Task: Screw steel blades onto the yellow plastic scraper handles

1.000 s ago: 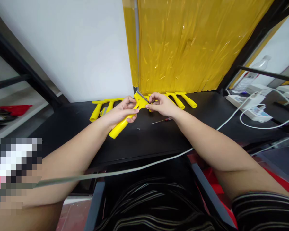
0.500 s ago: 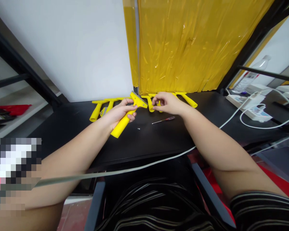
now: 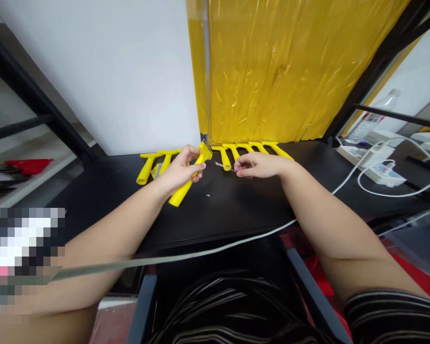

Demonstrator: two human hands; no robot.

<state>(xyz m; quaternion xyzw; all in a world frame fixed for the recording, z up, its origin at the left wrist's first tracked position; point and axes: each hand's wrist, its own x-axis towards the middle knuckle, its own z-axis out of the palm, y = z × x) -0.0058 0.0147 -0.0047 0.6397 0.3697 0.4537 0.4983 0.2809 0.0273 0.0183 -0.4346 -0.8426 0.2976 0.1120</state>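
While a yellow scraper is gripped by the curled fingers of the left hand, with its head raised past the fingertips and its handle slanted out below the palm, a thin metal tool, apparently a screwdriver, is pinched narrowly between the fingers of the right hand. Its blurred end is pointed toward the scraper's head but is kept apart from it. Screwdriver work at that head is judged to be the step in hand; for it, the scraper must be held firm and the tool's end lined up. A small screw is seen on the counter, nearer the wearer than either hand's fingers. Yellow handles are lined up behind them. No brand can be read; on the bottle, well right of the fingers, the label is too blurred.
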